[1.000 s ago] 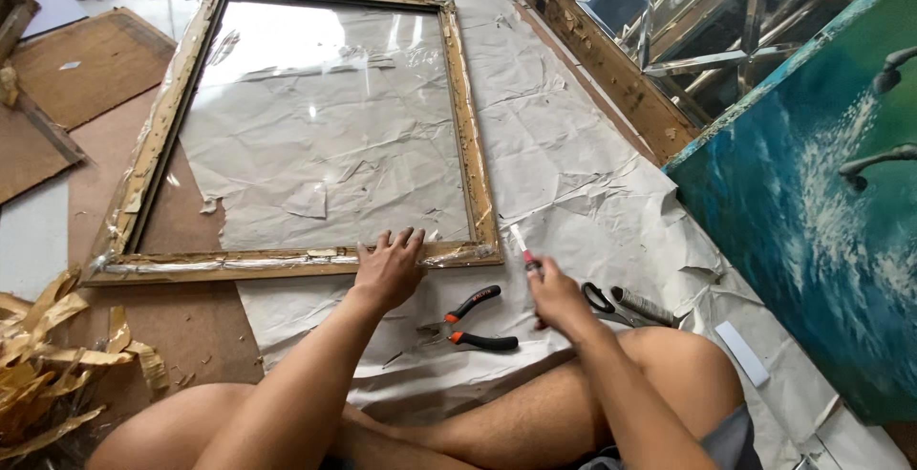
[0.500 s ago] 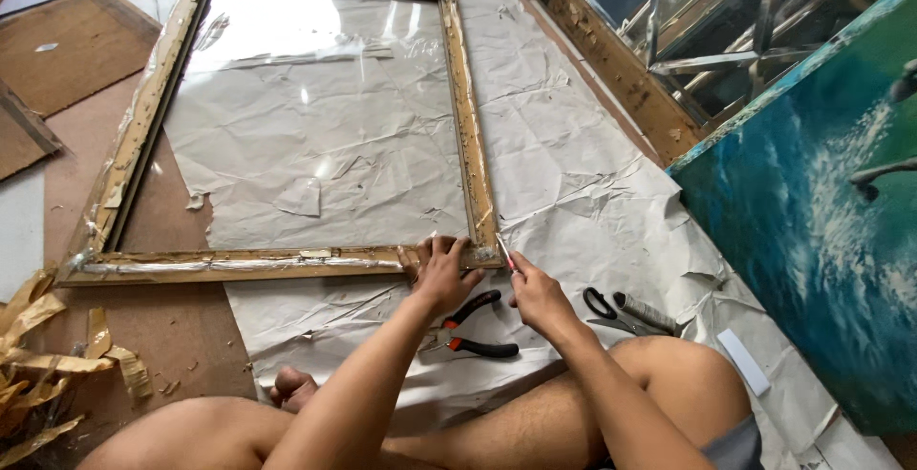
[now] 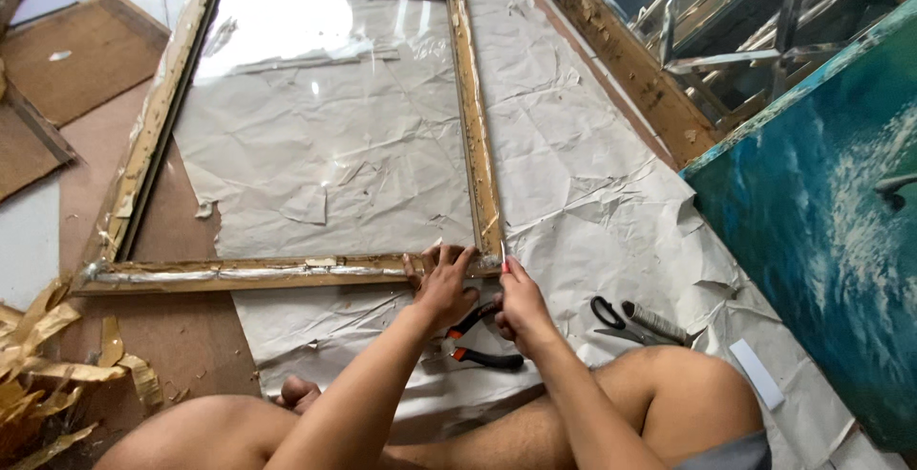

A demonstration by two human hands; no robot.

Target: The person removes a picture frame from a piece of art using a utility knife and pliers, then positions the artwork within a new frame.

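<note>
A large wooden picture frame (image 3: 258,272) lies face down on crumpled paper, with a glass pane in it. My left hand (image 3: 444,284) presses flat on the frame's near rail, close to the near right corner. Beside it, my right hand (image 3: 521,303) grips a thin red-handled blade tool (image 3: 503,258) whose tip touches that corner. Pliers with red and black handles (image 3: 478,344) lie on the paper just under both hands.
Black scissors (image 3: 621,319) and a small white strip (image 3: 757,373) lie to the right by my knee. A blue painting (image 3: 821,231) leans at right, with mirror pieces and a wooden frame behind. Torn tape scraps (image 3: 48,365) pile at left; cardboard sheets (image 3: 86,64) lie beyond.
Both hands shifted right along the near rail to its right corner. The right hand brought the blade tool up against the corner.
</note>
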